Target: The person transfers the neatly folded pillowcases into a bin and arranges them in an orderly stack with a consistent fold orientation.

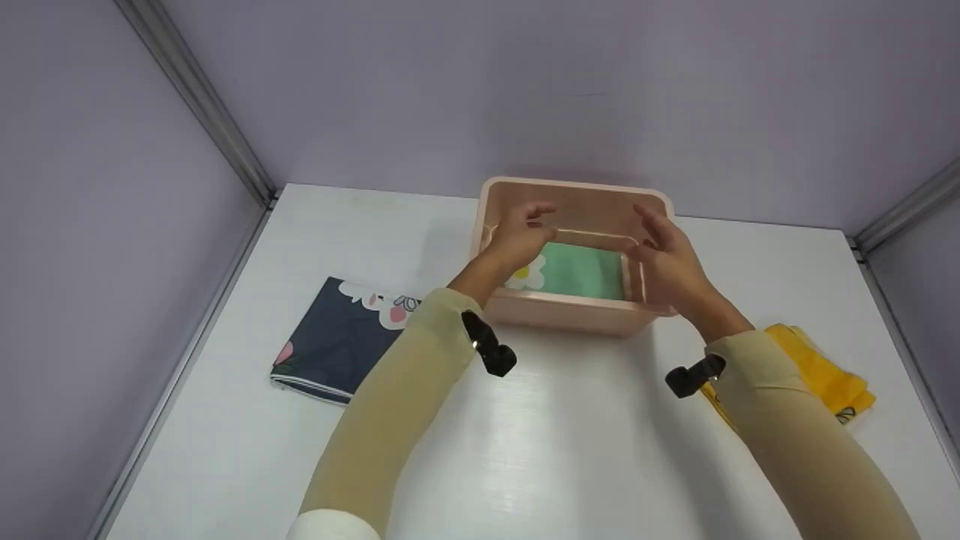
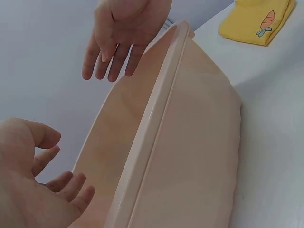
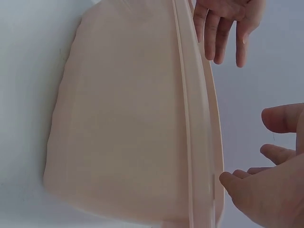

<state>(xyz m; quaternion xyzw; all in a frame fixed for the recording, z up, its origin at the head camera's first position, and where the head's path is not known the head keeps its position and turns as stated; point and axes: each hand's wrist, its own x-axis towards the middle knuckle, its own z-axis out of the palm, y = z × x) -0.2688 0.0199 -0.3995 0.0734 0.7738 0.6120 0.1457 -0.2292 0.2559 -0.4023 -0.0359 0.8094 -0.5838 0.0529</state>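
Observation:
A pink plastic bin (image 1: pixel 562 313) stands at the back of the white table, with a folded green cloth (image 1: pixel 589 271) lying flat on its floor. The cloth carries a white flower with a yellow centre. Over the bin's left side hovers my left hand (image 1: pixel 519 238), fingers loosely bent and nothing in them. My right hand (image 1: pixel 669 262) is above the right side, its fingers spread and holding nothing. Both wrist views show the bin's outer wall (image 2: pixel 190 128) and the two hands apart, palms facing inward. From those low angles the green cloth is hidden.
A folded navy cloth (image 1: pixel 337 337) with a white and pink print lies left of the bin, partly behind my left sleeve. On the right, a folded yellow cloth (image 1: pixel 821 371) is partly covered by my right sleeve. Pale walls (image 1: pixel 570 90) enclose the table (image 1: pixel 517 450).

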